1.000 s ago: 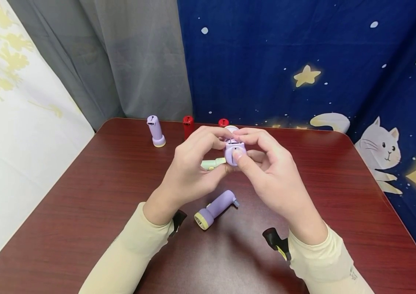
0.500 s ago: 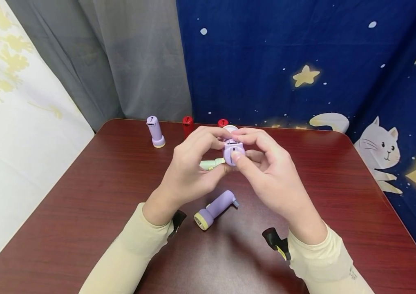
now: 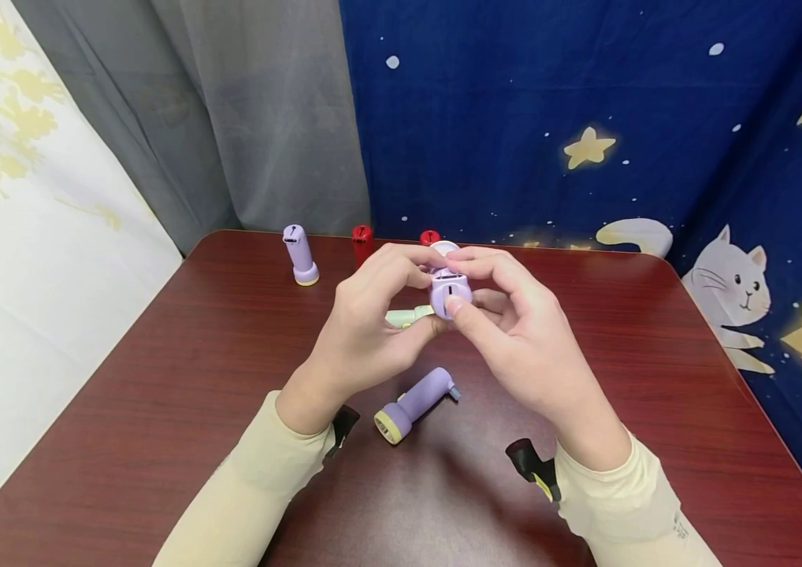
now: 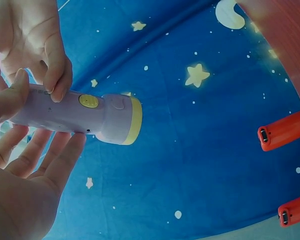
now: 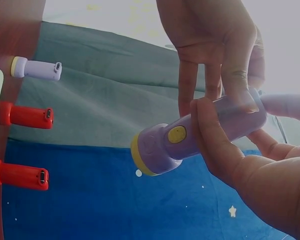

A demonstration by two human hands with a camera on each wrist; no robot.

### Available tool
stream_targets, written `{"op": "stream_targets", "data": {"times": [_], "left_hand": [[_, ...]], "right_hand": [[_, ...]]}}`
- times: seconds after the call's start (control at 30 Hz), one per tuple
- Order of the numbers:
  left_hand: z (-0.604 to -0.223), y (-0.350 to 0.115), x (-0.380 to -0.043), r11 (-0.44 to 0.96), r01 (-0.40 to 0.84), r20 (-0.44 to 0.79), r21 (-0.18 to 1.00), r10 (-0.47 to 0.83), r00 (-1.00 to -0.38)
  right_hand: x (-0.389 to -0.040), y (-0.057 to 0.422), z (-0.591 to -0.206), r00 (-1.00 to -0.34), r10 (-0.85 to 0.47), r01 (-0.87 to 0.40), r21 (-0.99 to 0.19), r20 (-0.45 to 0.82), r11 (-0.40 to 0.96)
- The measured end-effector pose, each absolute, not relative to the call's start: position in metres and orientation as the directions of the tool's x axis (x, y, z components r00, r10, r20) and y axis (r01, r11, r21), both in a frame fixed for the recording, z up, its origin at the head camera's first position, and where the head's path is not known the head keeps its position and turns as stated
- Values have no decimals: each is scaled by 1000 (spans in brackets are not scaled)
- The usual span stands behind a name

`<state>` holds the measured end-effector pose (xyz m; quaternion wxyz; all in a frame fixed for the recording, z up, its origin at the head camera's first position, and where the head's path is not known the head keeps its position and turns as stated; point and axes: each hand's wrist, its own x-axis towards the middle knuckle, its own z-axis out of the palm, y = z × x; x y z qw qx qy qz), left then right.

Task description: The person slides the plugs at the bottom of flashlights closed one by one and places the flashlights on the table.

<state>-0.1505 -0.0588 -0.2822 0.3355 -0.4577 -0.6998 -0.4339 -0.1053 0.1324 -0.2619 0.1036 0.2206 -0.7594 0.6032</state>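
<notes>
- Two cream sleeves (image 3: 245, 480), soft cloth bunched at the wrists, reach in on either side of the lying purple flashlight (image 3: 421, 400), a black fitting (image 3: 532, 468) showing at each cuff.
- That lying purple flashlight, the landmark here, is a smooth, plastic-looking cylinder with a flared head, a yellow rim and a stubby grey piece jutting from its other end.
- The left hand (image 3: 365, 331), beyond and left of the landmark, grasps the held lilac flashlight (image 4: 70, 114) between thumb and bent fingers.
- The right hand (image 3: 536, 339), beyond and right of the landmark, grasps the same flashlight, its thumb on the slotted end.
- The held lilac flashlight is raised above and beyond the landmark; it has an oval yellow button, and its yellow-rimmed head points away.
- A pale green flashlight (image 3: 404, 318) lies beyond the landmark, partly hidden by the left hand.
- The glossy red-brown wood-grain table (image 3: 124, 394) stretches broadly left and right of the landmark to pale-trimmed edges and rounded far corners.
- Near the far edge, a lilac flashlight (image 3: 299, 256) stands upright beyond the landmark, to its left; two red flashlights (image 3: 362, 246) stand beyond it too.
- Farthest beyond the landmark hang folded grey cloth (image 3: 287, 118) and star-printed blue cloth (image 3: 486, 126).
</notes>
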Motion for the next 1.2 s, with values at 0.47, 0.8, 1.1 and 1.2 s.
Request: {"op": "stream_targets", "data": {"times": [0.47, 0.8, 1.1, 1.2], "left_hand": [[-284, -59, -152, 209, 928, 857, 308, 362, -366], [-284, -59, -151, 199, 917, 839, 345, 373, -396], [-286, -59, -152, 195, 895, 808, 401, 385, -446], [-285, -58, -153, 183, 887, 791, 423, 403, -461]], "right_hand": [[-107, 137, -260, -878, -255, -457, -869, 406, 191], [-108, 137, -260, -900, -236, -417, -882, 367, 218], [-111, 144, -256, -919, -263, -364, -888, 293, 282], [-112, 147, -254, -923, -245, -364, -878, 296, 311]]}}
